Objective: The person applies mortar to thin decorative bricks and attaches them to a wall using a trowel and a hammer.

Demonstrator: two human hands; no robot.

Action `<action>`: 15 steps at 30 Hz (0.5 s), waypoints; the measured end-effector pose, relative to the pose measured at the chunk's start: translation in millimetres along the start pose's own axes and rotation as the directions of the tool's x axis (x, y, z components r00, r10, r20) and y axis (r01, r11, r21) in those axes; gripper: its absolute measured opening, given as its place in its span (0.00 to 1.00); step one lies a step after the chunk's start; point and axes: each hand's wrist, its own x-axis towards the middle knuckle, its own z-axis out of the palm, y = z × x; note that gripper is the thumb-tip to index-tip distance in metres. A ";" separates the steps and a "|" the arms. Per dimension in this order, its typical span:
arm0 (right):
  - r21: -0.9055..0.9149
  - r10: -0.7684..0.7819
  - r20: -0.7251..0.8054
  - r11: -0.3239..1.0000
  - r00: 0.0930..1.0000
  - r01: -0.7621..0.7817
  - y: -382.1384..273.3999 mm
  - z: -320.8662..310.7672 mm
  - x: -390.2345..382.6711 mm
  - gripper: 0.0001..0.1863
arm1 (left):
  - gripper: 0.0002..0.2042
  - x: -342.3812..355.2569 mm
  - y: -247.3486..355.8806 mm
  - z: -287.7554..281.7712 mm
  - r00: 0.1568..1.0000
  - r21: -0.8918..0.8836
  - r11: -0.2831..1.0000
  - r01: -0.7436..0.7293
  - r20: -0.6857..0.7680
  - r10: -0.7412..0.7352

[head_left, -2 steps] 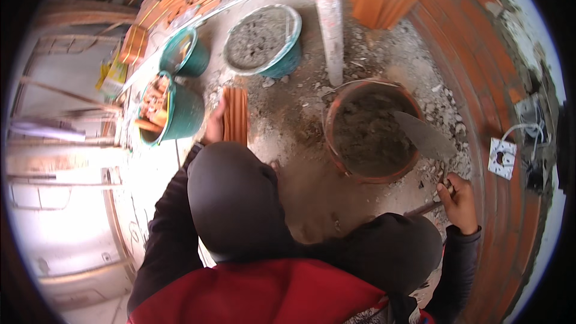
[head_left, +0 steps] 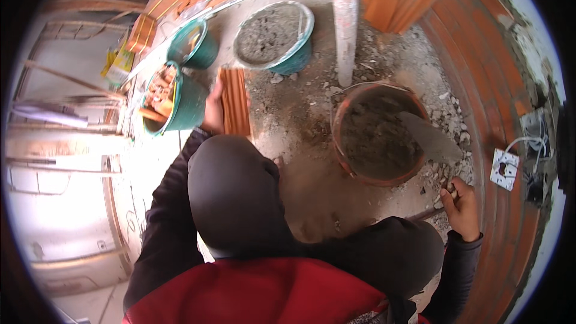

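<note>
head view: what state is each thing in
left hand, holding the grooved orange clay brick
right hand, gripping the grey metal trowel by its handle
round orange bucket, partly filled with grey mortar
trowel, blade over the bucket's edge
deep green bucket, loaded with broken brick pieces
wide teal tub, nearly full of grey mix
white square wall plate, loose on white wires

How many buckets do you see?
4: a green bucket with orange pieces at left, a second green bucket just beyond it, a third green bucket at top middle, and a reddish bucket by the trowel. Others may be hidden.
</note>
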 end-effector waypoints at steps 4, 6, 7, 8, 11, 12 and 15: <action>-0.151 -0.139 -0.006 0.979 0.990 0.136 -34.6 0.0 20.0 0.10 | 0.33 25.7 31.1 -6.8 0.994 -0.134 0.986 -0.099 -0.059 0.092; -0.210 -0.136 0.023 0.968 0.990 0.138 -43.4 2.5 30.1 0.11 | 0.32 33.3 27.4 -11.0 0.991 -0.275 0.956 -0.100 -0.118 0.070; -0.215 -0.120 0.040 0.969 0.992 0.125 -62.7 5.0 36.9 0.10 | 0.31 38.8 22.9 -14.3 0.988 -0.320 0.941 -0.108 -0.138 0.066; -0.218 -0.104 0.054 0.969 0.993 0.113 -81.5 9.6 45.0 0.10 | 0.31 41.1 17.9 -16.7 0.982 -0.360 0.924 -0.126 -0.178 0.065; -0.348 -0.148 0.064 0.924 0.987 0.161 -130.1 27.6 70.6 0.10 | 0.29 54.3 -2.3 -29.4 0.979 -0.448 0.881 -0.153 -0.193 0.072; -0.357 -0.173 0.075 0.915 0.982 0.188 -149.4 36.0 81.3 0.11 | 0.29 56.0 -6.5 -30.8 0.970 -0.443 0.883 -0.155 -0.239 0.050; -0.422 -0.254 0.138 0.859 0.957 0.289 -205.2 71.1 128.8 0.11 | 0.29 57.6 -16.3 -35.9 0.942 -0.494 0.858 -0.140 -0.335 -0.039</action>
